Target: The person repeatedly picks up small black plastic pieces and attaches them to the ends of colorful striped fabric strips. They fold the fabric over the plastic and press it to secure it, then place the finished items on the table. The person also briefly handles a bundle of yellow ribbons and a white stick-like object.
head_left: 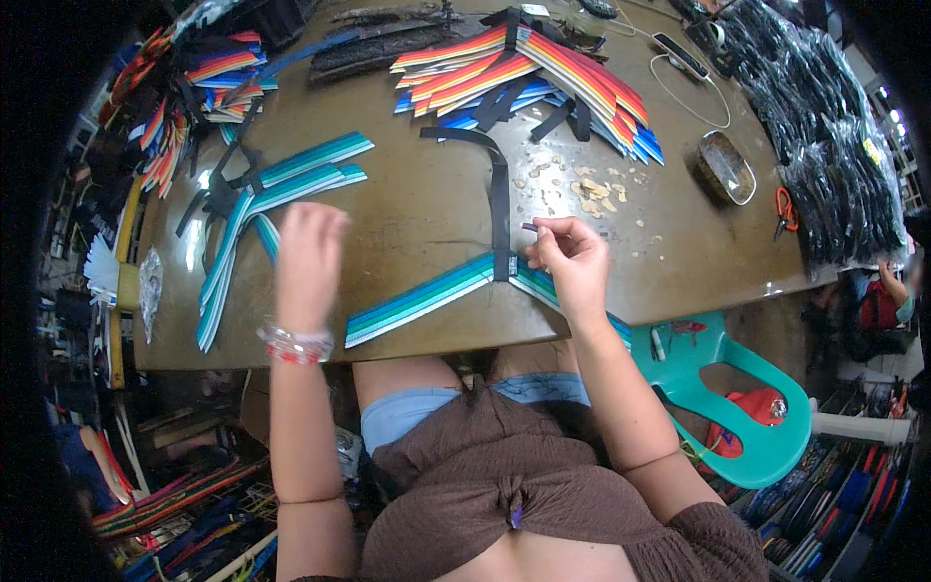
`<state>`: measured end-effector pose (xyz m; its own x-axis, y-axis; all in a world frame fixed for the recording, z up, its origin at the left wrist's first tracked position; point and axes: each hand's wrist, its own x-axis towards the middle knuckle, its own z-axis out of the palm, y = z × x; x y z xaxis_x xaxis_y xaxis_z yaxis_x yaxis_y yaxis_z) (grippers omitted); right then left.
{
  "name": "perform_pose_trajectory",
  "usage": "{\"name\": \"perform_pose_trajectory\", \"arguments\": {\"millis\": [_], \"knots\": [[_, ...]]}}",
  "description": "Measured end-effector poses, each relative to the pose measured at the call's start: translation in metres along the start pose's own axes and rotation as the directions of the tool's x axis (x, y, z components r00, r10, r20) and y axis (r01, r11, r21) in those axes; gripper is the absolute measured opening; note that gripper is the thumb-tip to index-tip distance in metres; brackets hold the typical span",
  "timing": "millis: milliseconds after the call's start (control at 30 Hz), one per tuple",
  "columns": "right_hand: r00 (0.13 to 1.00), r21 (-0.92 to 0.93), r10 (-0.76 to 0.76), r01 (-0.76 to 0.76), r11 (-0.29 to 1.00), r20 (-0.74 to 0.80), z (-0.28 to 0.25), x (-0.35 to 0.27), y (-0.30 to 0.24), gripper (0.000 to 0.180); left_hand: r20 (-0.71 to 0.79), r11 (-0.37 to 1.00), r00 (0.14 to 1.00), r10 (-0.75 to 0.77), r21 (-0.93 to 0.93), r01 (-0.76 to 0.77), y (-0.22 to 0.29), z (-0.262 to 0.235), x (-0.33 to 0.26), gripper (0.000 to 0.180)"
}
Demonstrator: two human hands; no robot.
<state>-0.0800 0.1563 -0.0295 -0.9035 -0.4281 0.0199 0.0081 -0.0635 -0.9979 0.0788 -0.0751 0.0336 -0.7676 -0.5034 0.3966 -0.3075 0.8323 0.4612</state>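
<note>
the right hand pinched a thin dark piece near the teal-and-white striped fabric band on the brown table; the left hand was too blurred to tell its grip. a loose pinch might have dropped the piece.

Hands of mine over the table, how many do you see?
2. Your left hand, blurred, is beside the green-striped pile on the left; your right hand pinches a small dark object near the V-shaped striped piece. Neither is hidden.
</note>
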Motion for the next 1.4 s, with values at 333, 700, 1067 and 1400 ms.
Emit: {"name": "perform_pose_trajectory", "arguments": {"millis": [333, 700, 1067, 1400], "knots": [[0.953, -0.469, -0.277, 0.302, 0.83, 0.123, 0.011, -0.01, -0.004, 0.009, 0.13, 0.943, 0.948, 0.289, -0.208, -0.259, 0.059, 0.101, -0.013, 0.008], [0.989, -0.276, -0.141, 0.147, 0.95, 0.042, 0.005, -0.003, 0.005, 0.012, 0.231, 0.934, 0.911, 0.341, -0.192, -0.301, 0.015, 0.081, -0.003, 0.014], [0.994, -0.157, -0.112, 0.109, 0.982, -0.01, 0.006, -0.001, 0.002, 0.011, 0.188, 0.951, 0.949, 0.252, -0.229, -0.207, 0.054, 0.042, -0.029, 0.015], [0.939, -0.381, -0.314, 0.343, 0.859, 0.14, -0.005, -0.04, -0.003, 0.01, 0.086, 0.898, 0.896, 0.436, -0.112, -0.427, 0.077, 0.078, -0.06, 0.012]]}}
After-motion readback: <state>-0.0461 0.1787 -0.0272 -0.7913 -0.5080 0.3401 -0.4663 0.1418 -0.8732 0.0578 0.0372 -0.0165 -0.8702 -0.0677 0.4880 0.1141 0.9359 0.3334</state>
